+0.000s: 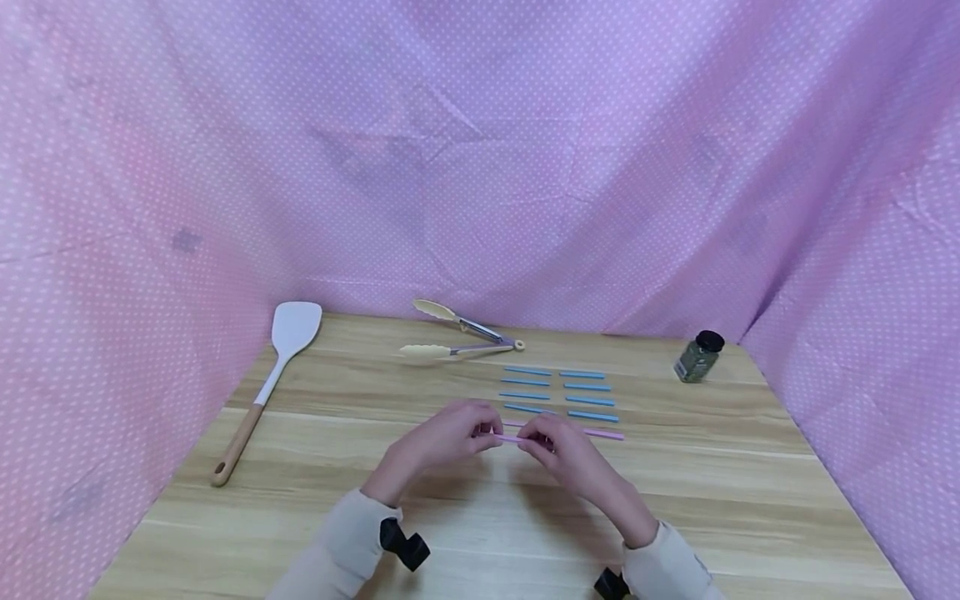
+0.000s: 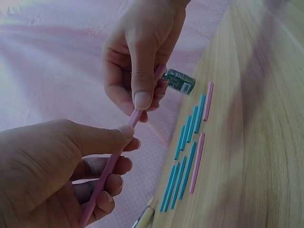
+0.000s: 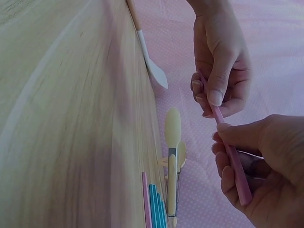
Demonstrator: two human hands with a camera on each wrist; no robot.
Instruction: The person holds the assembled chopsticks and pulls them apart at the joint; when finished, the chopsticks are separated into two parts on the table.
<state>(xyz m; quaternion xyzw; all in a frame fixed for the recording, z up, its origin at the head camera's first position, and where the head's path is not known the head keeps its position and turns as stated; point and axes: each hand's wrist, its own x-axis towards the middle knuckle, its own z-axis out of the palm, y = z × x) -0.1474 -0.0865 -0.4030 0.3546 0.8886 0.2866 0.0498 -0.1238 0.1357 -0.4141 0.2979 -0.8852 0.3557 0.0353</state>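
My left hand and right hand meet near the middle of the table. Between thumb and fingers, each grips one end of a thin pink straw-like stick. In the left wrist view it runs straight from one hand to the other; the fingers partly cover it. Two more pink sticks lie end to end just beyond the hands, the right one in plain sight and the left one partly hidden in the head view. Behind them, several blue sticks lie in two side-by-side columns, roughly parallel.
A white spatula with a wooden handle lies at the left. Spread tongs with cream tips rest at the back, behind the blue sticks. A dark-lidded jar stands at the back right. Pink dotted cloth hangs around the wooden table.
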